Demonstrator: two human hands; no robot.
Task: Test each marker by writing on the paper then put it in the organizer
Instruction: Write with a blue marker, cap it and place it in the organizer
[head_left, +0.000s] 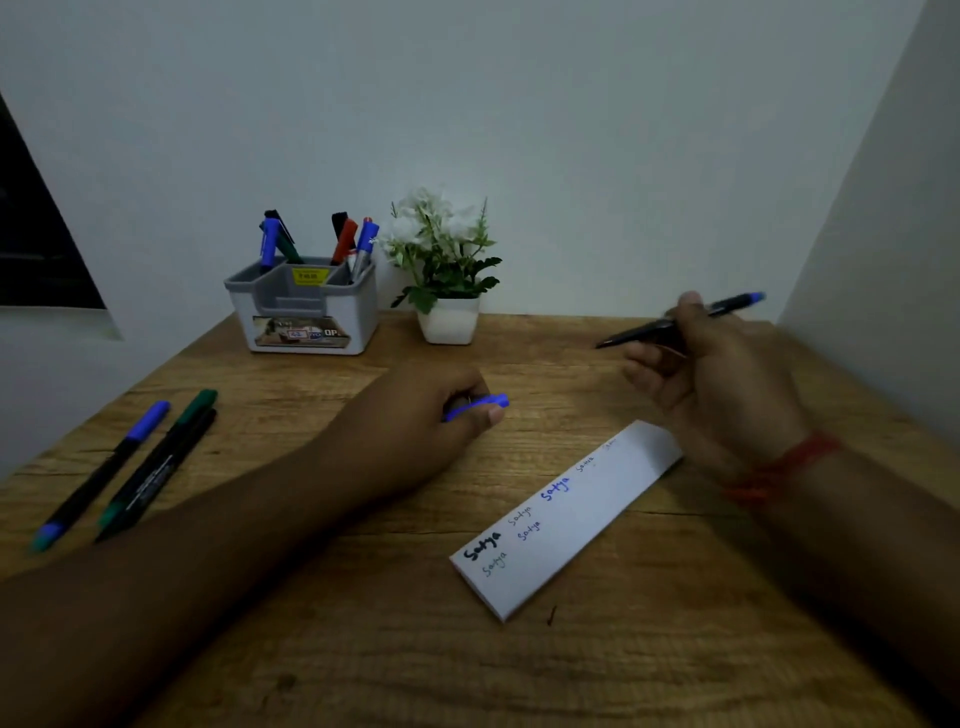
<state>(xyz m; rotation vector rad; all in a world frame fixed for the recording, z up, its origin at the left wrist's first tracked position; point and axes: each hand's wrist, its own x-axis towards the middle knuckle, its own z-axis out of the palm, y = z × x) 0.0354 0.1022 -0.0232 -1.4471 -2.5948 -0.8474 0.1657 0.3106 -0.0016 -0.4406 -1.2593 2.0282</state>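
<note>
Your left hand (447, 410) rests mid-counter, forearm stretched in from the near left corner, fingers curled round a blue cap (485, 404). Your right hand (711, 374) hovers toward the far right edge, pinching a black pen (644, 328), a red thread round its wrist.

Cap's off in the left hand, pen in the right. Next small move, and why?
Probably bring the right hand down so the uncapped blue pen meets a blank part of the paper. The pen is held in the air, clear of the sheet, while the left hand grips the blue cap on the table, so this looks like the writing test, not yet the organizer.
</note>
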